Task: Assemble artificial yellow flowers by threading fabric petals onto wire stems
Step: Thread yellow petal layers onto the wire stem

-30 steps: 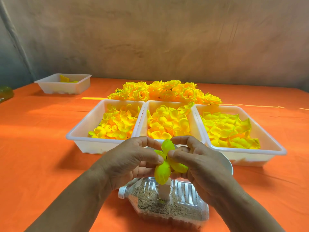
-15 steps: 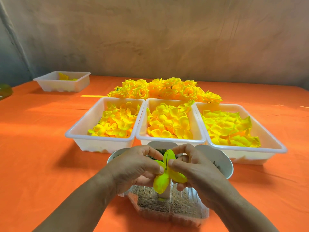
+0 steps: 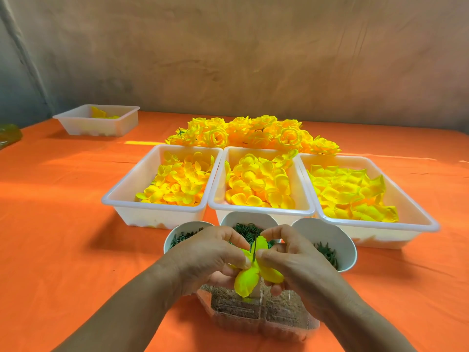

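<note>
A yellow-green fabric petal piece (image 3: 250, 276) sits between both hands, with a thin dark wire stem (image 3: 255, 247) poking up through its middle. My left hand (image 3: 210, 255) pinches the petal from the left. My right hand (image 3: 291, 260) pinches it from the right, thumb and forefinger close to the wire. Both hands hover over a clear plastic container (image 3: 253, 316) filled with brownish grit; the stem's lower part is hidden behind the petal.
Three white trays (image 3: 261, 212) of loose yellow petals stand side by side behind the hands. A heap of finished yellow flowers (image 3: 253, 133) lies beyond them. Three white cups (image 3: 347, 252) hold green parts. Another white tray (image 3: 99, 121) sits far left on the orange cloth (image 3: 63, 224).
The petal has slid further down the wire, so more of the stem tip shows above it. The view has tilted, bringing the three cups into sight. Both hands keep their pinch.
</note>
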Available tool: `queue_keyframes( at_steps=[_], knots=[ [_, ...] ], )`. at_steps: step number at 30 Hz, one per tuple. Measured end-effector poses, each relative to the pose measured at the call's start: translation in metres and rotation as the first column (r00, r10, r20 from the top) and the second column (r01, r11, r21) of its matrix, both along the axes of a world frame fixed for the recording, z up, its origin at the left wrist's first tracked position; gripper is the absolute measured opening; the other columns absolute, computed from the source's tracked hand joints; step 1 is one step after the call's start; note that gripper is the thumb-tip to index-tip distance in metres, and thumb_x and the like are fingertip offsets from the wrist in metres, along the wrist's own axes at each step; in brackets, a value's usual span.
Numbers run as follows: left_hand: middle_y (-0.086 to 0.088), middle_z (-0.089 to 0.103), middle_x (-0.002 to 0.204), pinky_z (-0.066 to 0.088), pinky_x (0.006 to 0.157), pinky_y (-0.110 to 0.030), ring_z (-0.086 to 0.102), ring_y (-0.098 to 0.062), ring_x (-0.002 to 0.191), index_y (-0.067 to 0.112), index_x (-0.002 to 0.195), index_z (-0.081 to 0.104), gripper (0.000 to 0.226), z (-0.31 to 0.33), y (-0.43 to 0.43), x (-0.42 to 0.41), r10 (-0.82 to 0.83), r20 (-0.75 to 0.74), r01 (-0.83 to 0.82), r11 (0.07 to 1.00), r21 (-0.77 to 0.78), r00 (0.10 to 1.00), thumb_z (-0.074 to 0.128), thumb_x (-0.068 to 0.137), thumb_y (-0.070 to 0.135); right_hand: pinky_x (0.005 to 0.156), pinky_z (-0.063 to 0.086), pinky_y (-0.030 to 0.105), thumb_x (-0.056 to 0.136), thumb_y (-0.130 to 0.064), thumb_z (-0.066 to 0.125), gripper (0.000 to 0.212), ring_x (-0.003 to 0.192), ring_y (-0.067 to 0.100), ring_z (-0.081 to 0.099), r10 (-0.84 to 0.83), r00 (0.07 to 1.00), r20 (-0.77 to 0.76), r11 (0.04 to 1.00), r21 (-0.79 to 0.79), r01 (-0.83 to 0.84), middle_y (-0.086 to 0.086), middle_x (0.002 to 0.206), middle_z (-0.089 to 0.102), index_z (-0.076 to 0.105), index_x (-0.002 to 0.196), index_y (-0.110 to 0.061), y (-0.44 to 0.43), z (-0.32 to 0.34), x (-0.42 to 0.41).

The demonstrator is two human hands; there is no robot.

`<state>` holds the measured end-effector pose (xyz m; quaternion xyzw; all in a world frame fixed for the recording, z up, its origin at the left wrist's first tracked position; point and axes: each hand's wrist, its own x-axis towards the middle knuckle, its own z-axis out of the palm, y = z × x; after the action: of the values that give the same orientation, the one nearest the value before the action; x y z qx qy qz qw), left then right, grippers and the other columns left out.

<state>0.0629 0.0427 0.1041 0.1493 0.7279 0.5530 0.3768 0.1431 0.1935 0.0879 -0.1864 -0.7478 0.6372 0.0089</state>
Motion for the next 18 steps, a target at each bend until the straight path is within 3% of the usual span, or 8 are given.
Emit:
queue_keyframes(
  at_steps=[2, 4, 7, 10, 13, 15, 18],
  knots=[
    [0.002, 0.067, 0.060, 0.062, 0.065, -0.034, 0.067, -0.013, 0.057, 0.007, 0.107, 0.059, 0.025, -0.001, -0.001, -0.001, -0.004, -0.001, 0.004, 1.000, -0.009, 1.000, 0.063, 0.085, -0.005, 0.048, 0.047, 0.028, 0.086, -0.014, 0.070, 0.029, 0.054, 0.016, 0.062, 0.002, 1.000, 0.000, 1.000, -0.001, -0.002, 0.007, 0.075, 0.057, 0.055, 0.110, -0.020, 0.002, 0.000, 0.002],
    [-0.004, 0.066, 0.080, 0.061, 0.069, -0.032, 0.070, -0.014, 0.067, 0.013, 0.107, 0.060, 0.036, 0.002, -0.006, -0.003, -0.008, -0.072, 0.005, 0.999, -0.045, 0.997, 0.076, 0.076, 0.007, 0.051, 0.051, 0.032, 0.085, -0.026, 0.071, 0.026, 0.053, 0.017, 0.063, 0.011, 1.000, 0.000, 0.994, 0.107, -0.011, 0.007, 0.077, 0.059, 0.056, 0.107, -0.024, 0.007, 0.002, 0.003],
    [-0.001, 0.060, 0.099, 0.059, 0.077, -0.030, 0.066, -0.010, 0.080, 0.031, 0.104, 0.065, 0.051, 0.014, -0.014, -0.011, -0.027, -0.315, -0.010, 0.993, -0.117, 0.949, 0.080, 0.055, 0.033, 0.053, 0.055, 0.036, 0.086, -0.042, 0.065, 0.019, 0.053, 0.016, 0.064, 0.028, 1.000, -0.009, 0.955, 0.295, -0.024, 0.001, 0.074, 0.068, 0.059, 0.095, -0.027, 0.018, 0.009, 0.004],
    [0.008, 0.056, 0.109, 0.054, 0.089, -0.033, 0.060, 0.000, 0.089, 0.049, 0.096, 0.067, 0.052, 0.021, -0.017, -0.013, -0.060, -0.510, 0.035, 0.998, -0.060, 0.858, 0.079, 0.045, 0.045, 0.061, 0.059, 0.044, 0.088, -0.045, 0.058, 0.019, 0.062, 0.018, 0.069, 0.017, 0.998, -0.059, 0.881, 0.473, 0.013, -0.002, 0.072, 0.072, 0.061, 0.086, -0.027, 0.030, 0.017, 0.003],
    [0.021, 0.052, 0.118, 0.041, 0.099, -0.021, 0.053, 0.007, 0.112, 0.055, 0.100, 0.065, 0.048, 0.011, -0.011, -0.007, -0.167, -0.639, 0.178, 0.983, -0.049, 0.750, 0.076, 0.054, 0.056, 0.073, 0.055, 0.053, 0.082, -0.051, 0.054, 0.020, 0.068, 0.022, 0.068, 0.001, 0.995, -0.103, 0.876, 0.479, 0.049, 0.000, 0.072, 0.072, 0.062, 0.083, -0.033, 0.039, 0.020, -0.003],
    [0.027, 0.051, 0.120, 0.036, 0.098, -0.012, 0.049, 0.009, 0.119, 0.056, 0.101, 0.065, 0.046, 0.000, -0.004, -0.004, -0.211, -0.666, 0.224, 0.972, -0.068, 0.716, 0.076, 0.056, 0.063, 0.075, 0.054, 0.054, 0.081, -0.050, 0.053, 0.015, 0.069, 0.023, 0.068, -0.013, 0.991, -0.130, 0.875, 0.478, 0.074, -0.002, 0.074, 0.072, 0.062, 0.084, -0.038, 0.042, 0.020, -0.009],
    [0.025, 0.054, 0.118, 0.040, 0.101, -0.019, 0.051, 0.007, 0.117, 0.052, 0.096, 0.069, 0.039, -0.015, 0.009, 0.000, -0.219, -0.644, 0.255, 0.966, -0.038, 0.733, 0.077, 0.059, 0.063, 0.073, 0.055, 0.053, 0.089, -0.036, 0.057, 0.013, 0.071, 0.021, 0.068, -0.034, 0.984, -0.175, 0.868, 0.484, 0.116, -0.004, 0.074, 0.071, 0.064, 0.079, -0.032, 0.045, 0.020, -0.016]
  ],
)
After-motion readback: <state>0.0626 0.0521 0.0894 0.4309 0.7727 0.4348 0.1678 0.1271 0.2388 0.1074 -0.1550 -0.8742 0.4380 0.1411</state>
